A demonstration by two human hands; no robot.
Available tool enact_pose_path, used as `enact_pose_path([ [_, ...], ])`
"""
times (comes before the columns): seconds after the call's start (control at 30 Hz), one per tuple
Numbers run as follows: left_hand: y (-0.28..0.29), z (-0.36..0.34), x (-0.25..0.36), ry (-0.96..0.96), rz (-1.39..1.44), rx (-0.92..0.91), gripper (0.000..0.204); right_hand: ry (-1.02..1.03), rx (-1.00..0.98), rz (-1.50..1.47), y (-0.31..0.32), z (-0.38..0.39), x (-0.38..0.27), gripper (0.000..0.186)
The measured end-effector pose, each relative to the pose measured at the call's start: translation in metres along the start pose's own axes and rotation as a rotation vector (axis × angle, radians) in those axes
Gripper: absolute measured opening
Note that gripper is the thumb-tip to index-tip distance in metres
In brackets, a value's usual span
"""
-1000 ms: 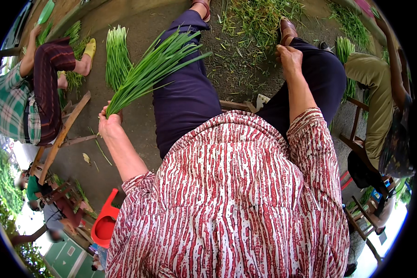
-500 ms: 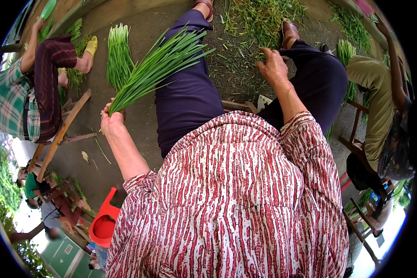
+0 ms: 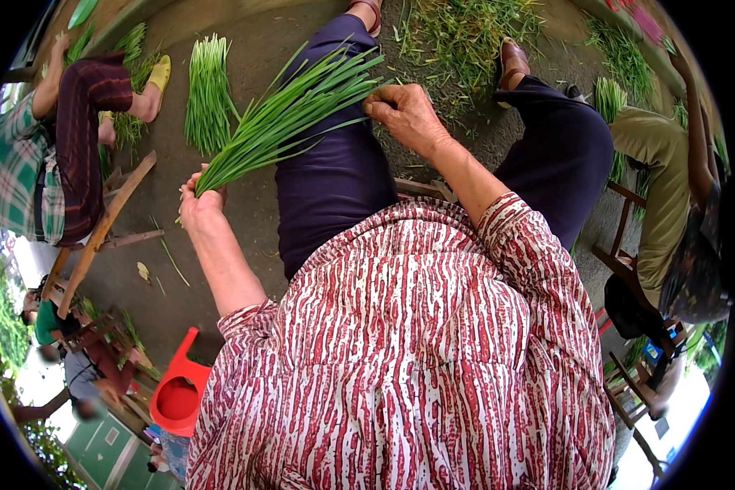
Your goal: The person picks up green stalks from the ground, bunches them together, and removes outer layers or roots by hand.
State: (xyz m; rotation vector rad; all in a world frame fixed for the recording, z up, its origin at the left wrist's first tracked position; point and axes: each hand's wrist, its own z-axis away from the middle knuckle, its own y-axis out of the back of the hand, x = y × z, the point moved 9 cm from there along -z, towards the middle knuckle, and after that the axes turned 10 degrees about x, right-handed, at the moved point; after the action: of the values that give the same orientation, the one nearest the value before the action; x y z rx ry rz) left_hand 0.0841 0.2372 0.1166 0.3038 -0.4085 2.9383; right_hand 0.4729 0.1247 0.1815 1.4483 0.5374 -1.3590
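Note:
A long bunch of green garlic chives (image 3: 290, 118) slants up and to the right across my left thigh. My left hand (image 3: 202, 200) is closed round its lower end, palm up. At the leaf tips, my right hand (image 3: 408, 118) has thumb and forefinger pinched together on what looks like a leaf end; the exact grip is partly hidden by the fingers. A stacked bundle of garlic chives (image 3: 208, 98) with pale ends lies on the ground just beyond my left hand.
Loose leaf scraps (image 3: 465, 41) litter the ground between my feet. A person in a plaid shirt (image 3: 16, 171) sits at left by a wooden stool (image 3: 110, 229); another in olive trousers (image 3: 657, 155) sits at right. A red plastic chair (image 3: 180, 392) stands at lower left.
My right hand has swung left from beside my right knee to the leaf tips, and its fingers have closed. My left hand keeps its hold on the bunch, almost unmoved.

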Motion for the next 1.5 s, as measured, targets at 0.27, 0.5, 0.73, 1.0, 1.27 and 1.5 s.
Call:
enact_pose_path([
  [0.27,-0.004,-0.008,0.001,-0.012,-0.002,-0.034,0.030,-0.008,0.066,0.136,0.008,0.008,0.002,0.025],
  [0.5,-0.004,-0.009,-0.001,0.090,-0.022,-0.062,0.046,-0.192,0.316,-0.065,0.060,0.014,0.053,0.023],
  [0.73,-0.004,-0.002,-0.006,0.056,0.004,-0.059,0.025,-0.098,0.191,-0.165,0.051,0.006,0.027,0.025],
  [1.0,-0.010,0.000,-0.006,0.092,-0.022,-0.076,0.046,0.023,0.016,-0.224,0.035,0.012,-0.006,0.027],
  [1.27,-0.010,0.010,-0.012,0.081,-0.022,-0.072,0.046,0.053,-0.003,-0.152,0.033,0.015,-0.012,0.027],
  [1.5,-0.016,0.016,-0.012,0.030,-0.042,-0.123,0.045,0.124,0.115,0.144,0.039,0.016,-0.010,0.025],
])
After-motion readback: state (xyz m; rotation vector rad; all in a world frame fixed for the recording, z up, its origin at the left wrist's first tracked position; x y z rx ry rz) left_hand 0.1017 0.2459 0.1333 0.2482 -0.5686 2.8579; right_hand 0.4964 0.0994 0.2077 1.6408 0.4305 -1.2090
